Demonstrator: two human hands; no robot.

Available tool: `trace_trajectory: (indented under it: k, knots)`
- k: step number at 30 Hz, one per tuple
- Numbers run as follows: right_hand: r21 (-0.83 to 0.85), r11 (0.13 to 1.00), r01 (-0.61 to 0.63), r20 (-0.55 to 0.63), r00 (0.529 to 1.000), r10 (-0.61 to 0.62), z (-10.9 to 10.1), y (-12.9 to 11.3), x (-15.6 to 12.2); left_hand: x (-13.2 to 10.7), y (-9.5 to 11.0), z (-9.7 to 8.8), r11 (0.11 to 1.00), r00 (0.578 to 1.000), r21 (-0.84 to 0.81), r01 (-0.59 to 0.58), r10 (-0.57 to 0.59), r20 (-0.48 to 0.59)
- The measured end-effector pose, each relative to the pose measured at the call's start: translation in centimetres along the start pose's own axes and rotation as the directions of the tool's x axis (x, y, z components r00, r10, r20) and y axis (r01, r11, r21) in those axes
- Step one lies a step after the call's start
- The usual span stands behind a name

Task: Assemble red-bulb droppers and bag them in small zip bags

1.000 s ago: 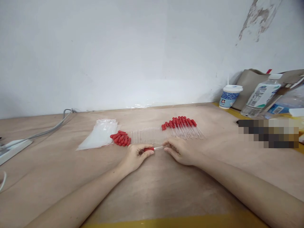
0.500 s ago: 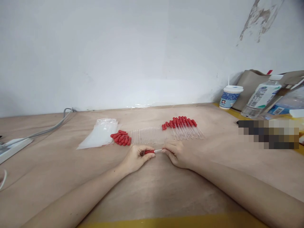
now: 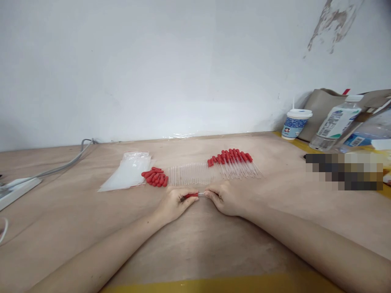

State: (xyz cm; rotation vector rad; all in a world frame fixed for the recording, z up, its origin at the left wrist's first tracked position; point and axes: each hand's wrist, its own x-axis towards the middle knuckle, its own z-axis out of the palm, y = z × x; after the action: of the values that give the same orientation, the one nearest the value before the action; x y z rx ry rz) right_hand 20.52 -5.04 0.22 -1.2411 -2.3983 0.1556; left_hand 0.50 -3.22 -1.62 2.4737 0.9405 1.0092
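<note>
My left hand [image 3: 174, 202] pinches a red rubber bulb [image 3: 190, 195] just above the table. My right hand [image 3: 226, 197] pinches the clear glass tube [image 3: 201, 194] that runs into that bulb. Both hands nearly meet over the wooden table [image 3: 195, 240]. Just behind them lies a row of bare glass tubes [image 3: 190, 173]. A small heap of loose red bulbs [image 3: 155, 177] sits to the left of that row. To its right lie several finished droppers with red bulbs [image 3: 234, 162].
A stack of clear plastic bags [image 3: 128, 171] lies left of the bulbs. A grey cable [image 3: 65, 164] and a white power strip [image 3: 16, 190] are at far left. A paper cup [image 3: 294, 124], a water bottle [image 3: 334, 123] and a grey bag [image 3: 324, 106] stand at back right.
My right hand has moved left towards the left hand. Less of the glass tube shows between the fingers than before.
</note>
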Motion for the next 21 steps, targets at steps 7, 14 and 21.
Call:
trace_trajectory:
  k: [7,14,21]
  knots:
    - [-0.021,1.0,-0.01,0.114,0.993,0.013,-1.7,-0.7,-0.2,0.2,-0.1,-0.5,0.987,0.993,0.131,-0.09,0.099,-0.06]
    - [0.061,0.939,-0.34,0.036,0.94,0.338,-3.5,2.9,2.5,-0.1,-0.5,-0.6,0.986,0.997,0.165,0.024,-0.012,-0.073]
    - [-0.135,0.77,-0.624,-0.173,0.78,0.602,-0.7,5.9,5.8,0.0,-0.1,-0.8,0.99,0.998,0.142,0.008,-0.018,0.066]
